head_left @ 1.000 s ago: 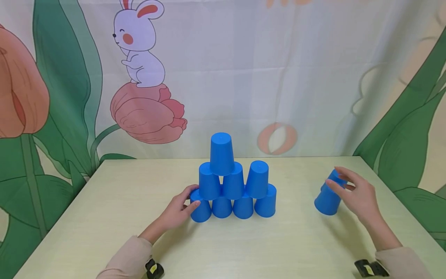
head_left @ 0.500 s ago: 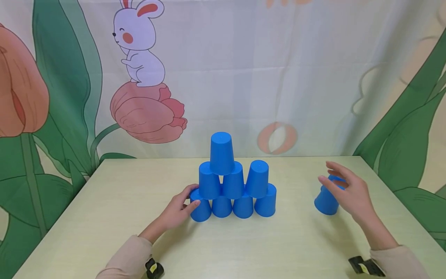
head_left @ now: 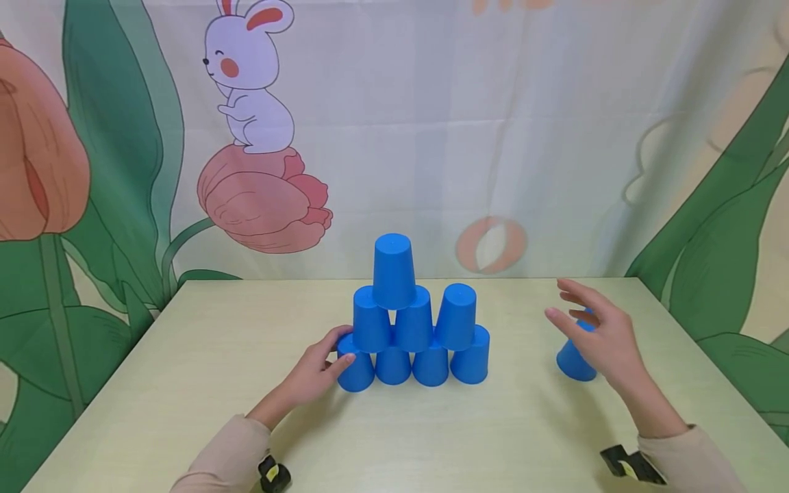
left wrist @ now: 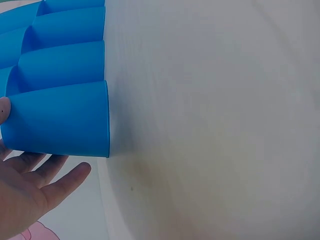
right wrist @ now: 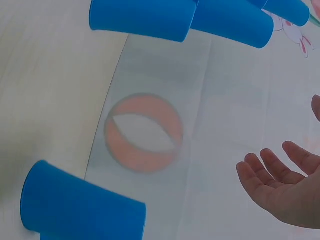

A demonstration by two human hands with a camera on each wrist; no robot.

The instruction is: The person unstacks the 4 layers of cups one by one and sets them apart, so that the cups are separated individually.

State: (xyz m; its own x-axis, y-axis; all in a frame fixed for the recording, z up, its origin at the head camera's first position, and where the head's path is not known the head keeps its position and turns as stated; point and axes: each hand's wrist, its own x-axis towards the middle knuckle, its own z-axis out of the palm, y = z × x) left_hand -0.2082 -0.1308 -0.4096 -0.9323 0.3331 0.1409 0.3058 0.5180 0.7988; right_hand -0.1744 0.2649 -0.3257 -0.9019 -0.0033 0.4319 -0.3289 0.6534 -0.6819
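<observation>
Blue cups stand upside down in a pyramid: several in the bottom row, three above, and one top cup [head_left: 393, 272]. My left hand [head_left: 317, 373] holds the bottom row's leftmost cup [head_left: 357, 374], thumb at the front and fingers round its outer side. In the left wrist view, the fingers [left wrist: 67, 182] extend along that cup [left wrist: 60, 122]. My right hand [head_left: 607, 346] hovers in the air with nothing in it, fingers loosely bent. Behind it is a pair of blue cups [head_left: 574, 361], partly hidden; one of them [right wrist: 82, 202] shows at the lower left of the right wrist view.
The cups stand on a pale wooden table [head_left: 468, 438]. A printed cloth [head_left: 555, 137] with a rabbit and flowers hangs behind its far edge. Black straps [head_left: 274, 474] sit at both wrists.
My right hand has moved left from the pair of cups on the right, its fingers coming away from the upper one. My left hand and the pyramid stay in place.
</observation>
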